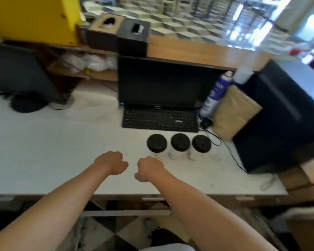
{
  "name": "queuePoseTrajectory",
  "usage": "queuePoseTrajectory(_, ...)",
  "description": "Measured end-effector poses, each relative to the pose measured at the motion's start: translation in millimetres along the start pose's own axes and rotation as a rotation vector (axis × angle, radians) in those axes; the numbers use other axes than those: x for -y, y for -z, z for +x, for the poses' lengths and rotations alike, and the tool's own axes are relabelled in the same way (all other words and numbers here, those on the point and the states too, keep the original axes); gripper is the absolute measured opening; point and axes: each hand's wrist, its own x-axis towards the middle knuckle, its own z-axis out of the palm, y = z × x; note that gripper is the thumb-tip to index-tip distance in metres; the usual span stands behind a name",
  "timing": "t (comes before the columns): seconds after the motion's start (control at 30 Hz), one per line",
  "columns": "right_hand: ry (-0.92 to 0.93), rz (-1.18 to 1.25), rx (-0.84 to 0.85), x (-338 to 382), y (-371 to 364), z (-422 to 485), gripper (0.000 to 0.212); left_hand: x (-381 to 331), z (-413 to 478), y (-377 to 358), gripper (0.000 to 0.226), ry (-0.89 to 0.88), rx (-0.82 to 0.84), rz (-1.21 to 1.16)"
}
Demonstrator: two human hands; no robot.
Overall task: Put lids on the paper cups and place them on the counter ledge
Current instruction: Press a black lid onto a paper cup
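Forearms: both reached out over the near edge of the white desk [43, 142].
Left hand [111, 163]: curled into a fist, back up, nothing seen in it. Could not tell if it touched the desk.
Right hand [150, 168]: also a fist, also empty as far as visible. It was just beside the left hand and near the left cup.
Cups: left cup [156, 143], middle cup [180, 142] and right cup [201, 144] stood upright in a row on the desk, just in front of the keyboard [159, 118].
Lids: a black lid sat on all three. Could not tell if they were fully snapped down.
Ledge: the wooden counter ledge [198, 51] ran behind and above the monitor [163, 80], with a bare stretch right of the tissue boxes [132, 33].
Progress: lidding looked done; none was on the ledge yet.
Handling: probably light, but the fill was hidden. Thin paper wall, likely soft, and a hard squeeze could pop the lid.
Hold: round the upper wall just under the lid, where the rim stiffens it. Not by the lid alone.
Risk: the lift had to clear the monitor, and a cable [230, 151] lay near the right cup.
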Motion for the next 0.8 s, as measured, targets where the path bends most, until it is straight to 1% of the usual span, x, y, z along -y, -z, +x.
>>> queuePoseTrajectory(0.17,-0.127,0.114,-0.048,-48.0,-8.9,-10.7,0.024,-41.3,14.6,-23.1,0.051,-0.134,0.062,0.036)
queuePoseTrajectory(0.3,-0.155,0.180,-0.106,-75.8,-4.8,-16.7,0.035,-64.0,21.5,-34.4,0.046,-0.146,0.057,-0.030)
queuePoseTrajectory(0.4,-0.114,0.201,-0.205,-84.3,14.1,-11.9,0.034,-72.0,23.3,-37.4,0.041,-0.102,0.026,-0.167)
queuePoseTrajectory(0.47,-0.068,0.220,-0.289,-85.1,30.6,-5.8,0.030,-73.1,27.5,-41.4,0.038,-0.024,-0.015,-0.305)
queuePoseTrajectory(0.53,-0.002,0.243,-0.364,-84.5,46.8,4.9,0.026,-73.4,32.2,-45.2,0.041,0.067,-0.061,-0.448)
queuePoseTrajectory(0.6,0.074,0.244,-0.419,-84.0,57.3,19.7,0.027,-73.2,39.2,-50.6,0.048,0.123,-0.098,-0.542)
queuePoseTrajectory(0.7,0.182,0.192,-0.408,-85.9,65.2,42.4,0.040,-77.1,49.3,-55.3,0.061,0.156,-0.149,-0.649)
queuePoseTrajectory(0.8,0.228,0.139,-0.303,-90.5,66.5,57.6,0.060,-84.6,55.5,-58.2,0.074,0.176,-0.196,-0.780)
